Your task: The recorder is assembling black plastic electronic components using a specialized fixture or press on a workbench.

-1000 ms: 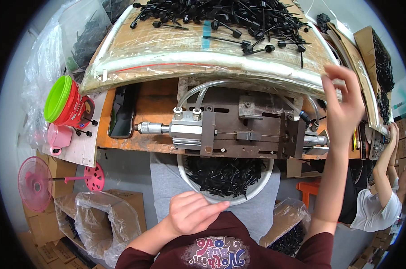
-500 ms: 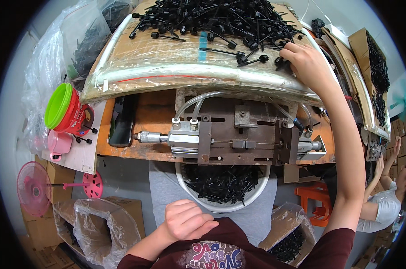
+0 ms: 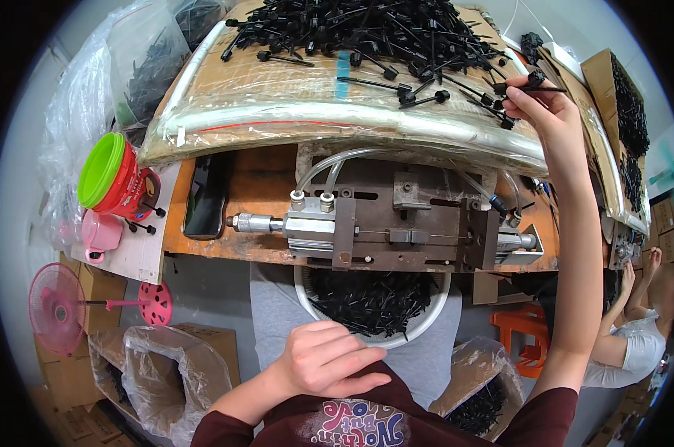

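My right hand (image 3: pixel 553 119) is raised at the right edge of the padded board (image 3: pixel 262 97). Its fingers pinch a black plastic rod with a knobbed head (image 3: pixel 536 78), the thin shaft sticking out to the right. Beside it on the board lies a large heap of similar black rods (image 3: pixel 381 37), with several loose ones along its near side. My left hand (image 3: pixel 329 361) hovers before my chest, its fingers curled and its palm hidden. Between the two hands stands a metal clamping fixture (image 3: pixel 404 216) with a cylinder at each end and clear air hoses.
Below the bench edge, a white basket (image 3: pixel 302 298) on my lap holds black pieces. At left stand a red bucket (image 3: pixel 121 182), a pink cup (image 3: pixel 102 232) and a pink fan (image 3: pixel 57 307). An orange stool (image 3: pixel 519 339) and another person (image 3: pixel 631 346) are at right.
My right hand has lifted off the heap's near right edge, moving right with a black rod in its fingers. The left hand has shifted slightly right.
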The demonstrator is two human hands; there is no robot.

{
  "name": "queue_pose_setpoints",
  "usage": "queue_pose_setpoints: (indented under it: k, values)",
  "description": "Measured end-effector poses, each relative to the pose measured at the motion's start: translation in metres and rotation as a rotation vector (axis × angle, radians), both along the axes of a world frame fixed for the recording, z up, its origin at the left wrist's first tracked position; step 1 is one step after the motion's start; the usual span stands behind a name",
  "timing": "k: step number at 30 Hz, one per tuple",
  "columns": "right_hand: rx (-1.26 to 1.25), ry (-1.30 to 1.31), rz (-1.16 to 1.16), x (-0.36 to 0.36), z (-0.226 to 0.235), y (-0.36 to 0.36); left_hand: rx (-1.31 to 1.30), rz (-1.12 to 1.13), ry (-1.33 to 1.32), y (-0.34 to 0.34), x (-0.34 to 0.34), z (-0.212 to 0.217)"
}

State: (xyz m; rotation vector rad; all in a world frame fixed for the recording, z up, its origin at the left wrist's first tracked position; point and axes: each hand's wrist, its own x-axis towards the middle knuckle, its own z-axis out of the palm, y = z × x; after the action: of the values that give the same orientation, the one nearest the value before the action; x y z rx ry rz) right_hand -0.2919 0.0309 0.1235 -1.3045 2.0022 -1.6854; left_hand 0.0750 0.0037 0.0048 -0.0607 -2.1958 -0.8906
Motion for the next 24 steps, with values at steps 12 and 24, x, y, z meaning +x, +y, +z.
queue_pose_setpoints:
  k: [12,24]
  values:
    - [-0.460,-0.303,0.043,0.014,0.001,0.016,0.152,0.114,0.110,0.000,-0.025,0.014]
    - [-0.467,-1.013,0.245,0.144,-0.068,0.077,1.372,-0.376,-0.036,-0.020,-0.056,0.026]
